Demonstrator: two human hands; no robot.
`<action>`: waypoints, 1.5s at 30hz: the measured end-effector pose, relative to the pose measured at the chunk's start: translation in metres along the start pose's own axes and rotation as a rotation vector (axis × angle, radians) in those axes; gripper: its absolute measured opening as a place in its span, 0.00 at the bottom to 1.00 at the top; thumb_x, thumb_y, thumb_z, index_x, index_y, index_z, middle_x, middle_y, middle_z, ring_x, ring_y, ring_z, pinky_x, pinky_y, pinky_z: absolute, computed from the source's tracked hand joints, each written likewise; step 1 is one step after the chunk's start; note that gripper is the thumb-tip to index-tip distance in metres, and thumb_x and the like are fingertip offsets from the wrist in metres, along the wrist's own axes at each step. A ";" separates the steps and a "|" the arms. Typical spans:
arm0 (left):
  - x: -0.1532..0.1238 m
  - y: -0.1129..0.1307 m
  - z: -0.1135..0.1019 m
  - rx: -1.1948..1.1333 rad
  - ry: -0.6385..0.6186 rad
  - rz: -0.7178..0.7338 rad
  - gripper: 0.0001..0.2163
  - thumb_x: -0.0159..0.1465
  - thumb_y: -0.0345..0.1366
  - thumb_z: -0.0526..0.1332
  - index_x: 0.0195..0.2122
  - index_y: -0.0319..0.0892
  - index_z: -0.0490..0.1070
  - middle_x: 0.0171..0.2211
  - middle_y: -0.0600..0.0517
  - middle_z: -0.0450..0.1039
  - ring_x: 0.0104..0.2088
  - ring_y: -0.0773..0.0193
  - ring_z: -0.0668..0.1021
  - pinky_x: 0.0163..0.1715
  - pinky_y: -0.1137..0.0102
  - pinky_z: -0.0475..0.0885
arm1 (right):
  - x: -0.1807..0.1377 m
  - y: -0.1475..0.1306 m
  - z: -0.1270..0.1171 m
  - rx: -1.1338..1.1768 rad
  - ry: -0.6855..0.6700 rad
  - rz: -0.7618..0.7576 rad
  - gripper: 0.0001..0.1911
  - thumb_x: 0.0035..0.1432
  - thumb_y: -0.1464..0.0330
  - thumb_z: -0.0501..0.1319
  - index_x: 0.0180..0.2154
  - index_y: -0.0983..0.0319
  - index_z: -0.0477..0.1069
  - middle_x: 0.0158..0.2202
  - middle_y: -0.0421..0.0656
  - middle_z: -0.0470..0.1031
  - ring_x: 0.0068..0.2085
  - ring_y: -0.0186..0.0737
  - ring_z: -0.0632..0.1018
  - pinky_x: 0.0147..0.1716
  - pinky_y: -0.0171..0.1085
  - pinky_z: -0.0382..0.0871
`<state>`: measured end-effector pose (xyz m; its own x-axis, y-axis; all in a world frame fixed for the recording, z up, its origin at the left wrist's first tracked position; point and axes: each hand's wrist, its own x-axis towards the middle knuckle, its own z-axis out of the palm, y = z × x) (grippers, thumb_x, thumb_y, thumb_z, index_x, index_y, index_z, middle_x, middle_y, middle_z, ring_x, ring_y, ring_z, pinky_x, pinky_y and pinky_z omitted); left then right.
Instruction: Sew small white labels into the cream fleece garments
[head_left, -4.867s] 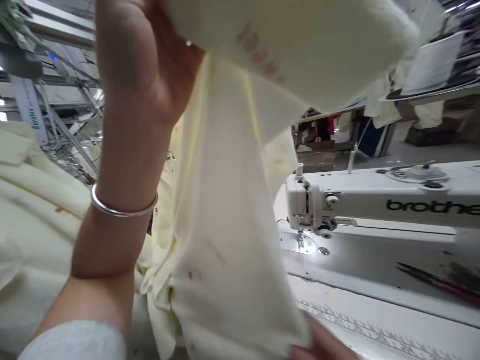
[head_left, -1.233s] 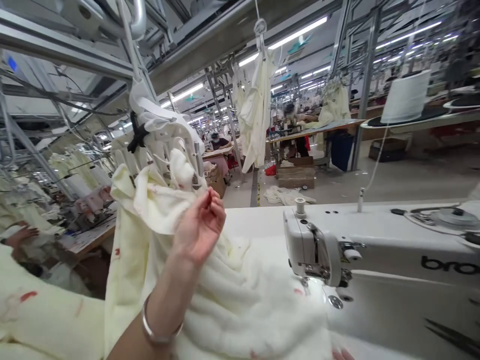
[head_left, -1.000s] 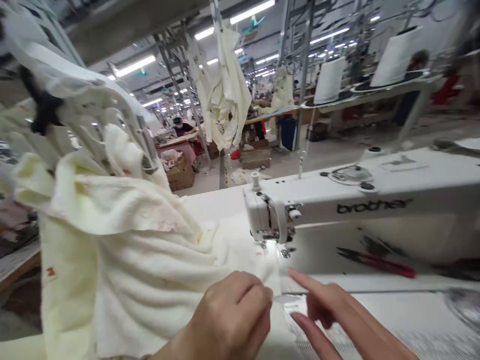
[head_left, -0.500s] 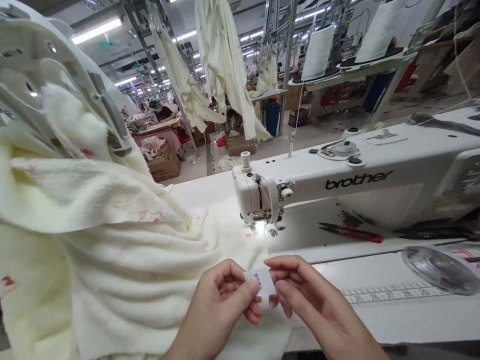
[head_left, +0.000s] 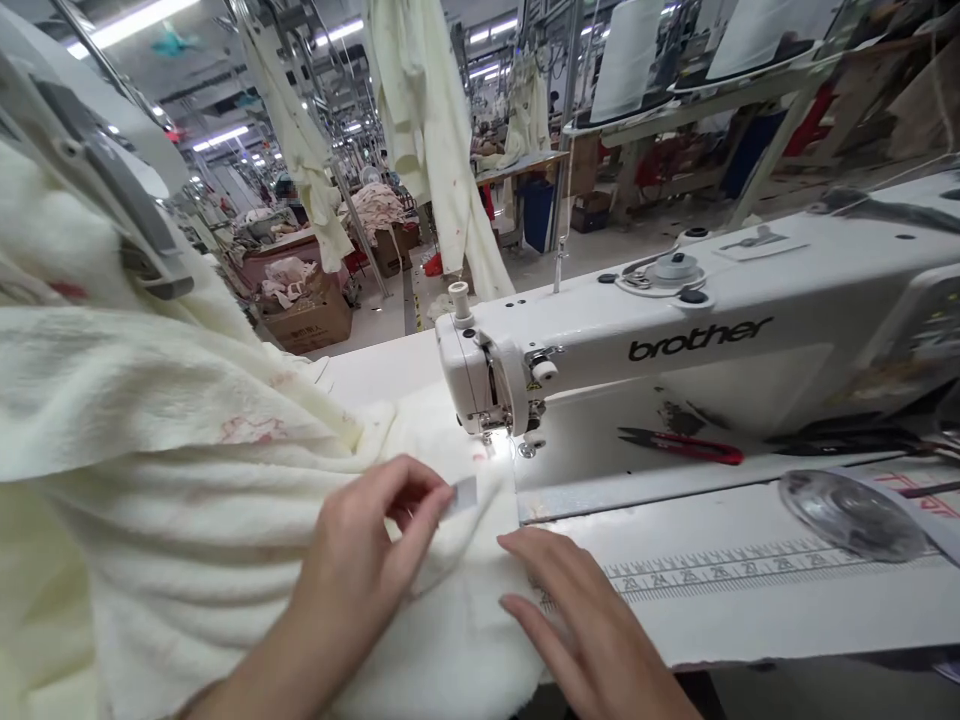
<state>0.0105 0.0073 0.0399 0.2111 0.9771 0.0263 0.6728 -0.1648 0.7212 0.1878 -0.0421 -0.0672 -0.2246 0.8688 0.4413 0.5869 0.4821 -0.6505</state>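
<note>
Between the thumb and fingers of my left hand (head_left: 375, 535) is a small white label (head_left: 463, 496), held just over the cream fleece fabric (head_left: 225, 520). My right hand (head_left: 574, 610) has its thumb and fingers apart, holds nothing, and is at the fabric's right edge. The fleece carries faint pink prints and runs from the left up to the needle area of a white sewing machine (head_left: 697, 345). A lit spot shines under the machine's presser foot (head_left: 489, 445).
Red-handled thread snips (head_left: 682, 446) lie on the machine bed, with dark scissors (head_left: 847, 438) farther right. A clear round disc (head_left: 851, 515) sits by the printed ruler strip (head_left: 720, 575). Thread cones (head_left: 622, 60) stand behind. Cream garments (head_left: 427, 130) hang beyond the table.
My left hand has carried the label up and left, nearer the presser foot. My right hand has come away from the label and opened. The view has shifted slightly.
</note>
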 end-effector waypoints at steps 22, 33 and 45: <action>0.057 -0.042 0.058 -0.092 -0.222 -0.167 0.07 0.61 0.37 0.58 0.28 0.41 0.69 0.26 0.53 0.70 0.28 0.65 0.73 0.29 0.73 0.67 | -0.002 0.045 0.024 -0.419 0.093 -0.054 0.09 0.62 0.67 0.55 0.42 0.65 0.65 0.41 0.50 0.65 0.47 0.50 0.69 0.53 0.55 0.61; 0.061 -0.057 0.087 -0.136 -0.214 -0.364 0.06 0.56 0.36 0.60 0.27 0.40 0.70 0.19 0.56 0.68 0.21 0.69 0.70 0.25 0.74 0.63 | -0.004 0.044 0.022 -0.477 0.019 -0.037 0.21 0.63 0.66 0.52 0.56 0.66 0.63 0.45 0.52 0.64 0.49 0.49 0.68 0.53 0.56 0.62; 0.059 -0.057 0.086 -0.117 -0.226 -0.327 0.06 0.57 0.37 0.58 0.28 0.40 0.70 0.20 0.56 0.68 0.22 0.68 0.70 0.26 0.73 0.63 | -0.002 0.041 0.019 -0.456 0.030 -0.047 0.20 0.64 0.66 0.51 0.55 0.68 0.63 0.44 0.52 0.64 0.48 0.49 0.68 0.52 0.56 0.63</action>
<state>0.0453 0.0625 -0.0593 0.1586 0.9190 -0.3609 0.6480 0.1789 0.7403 0.1979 -0.0220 -0.1064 -0.2407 0.8404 0.4856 0.8606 0.4162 -0.2936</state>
